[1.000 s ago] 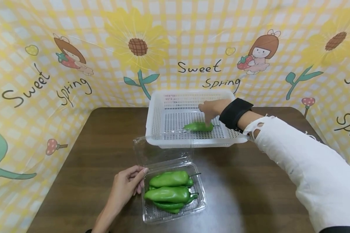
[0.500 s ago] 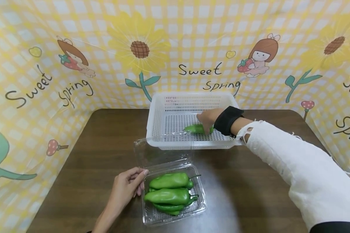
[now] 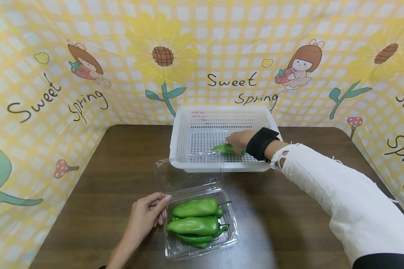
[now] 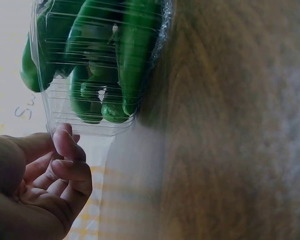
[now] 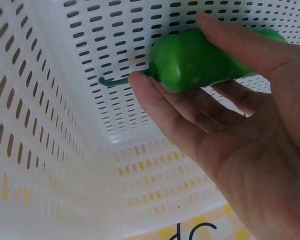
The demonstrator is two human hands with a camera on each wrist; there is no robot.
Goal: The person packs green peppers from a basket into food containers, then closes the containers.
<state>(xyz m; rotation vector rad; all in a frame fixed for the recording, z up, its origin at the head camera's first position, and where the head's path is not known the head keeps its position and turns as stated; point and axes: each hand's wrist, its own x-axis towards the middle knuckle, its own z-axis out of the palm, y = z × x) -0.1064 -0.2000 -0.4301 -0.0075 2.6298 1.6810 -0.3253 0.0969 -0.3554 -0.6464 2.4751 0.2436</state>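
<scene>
My right hand [image 3: 239, 142] reaches down into a white perforated plastic basket [image 3: 229, 166]. Its thumb lies along one side of a long green pepper [image 5: 185, 57] and its fingers along the other, gripping it on the basket floor; the thin curved stem shows past the fingertips. Nearer to me, my left hand [image 3: 144, 213] pinches the left rim of a clear plastic box [image 3: 178, 253] between thumb and fingers. Several green peppers [image 3: 195, 225] lie stacked inside that box, stems to the right. Its hinged clear lid [image 3: 185, 179] stands raised, overlapping the basket's front edge in the head view.
Both containers stand on a dark brown wooden table [image 3: 121, 160], the basket at the back against a yellow checked cloth [image 3: 195, 48] printed with flowers and lettering. The cloth encloses the table at the back and both sides.
My right hand has lowered and moved slightly left onto the pepper in the basket, its fingers closing round it. My left hand and the box have stayed in place.
</scene>
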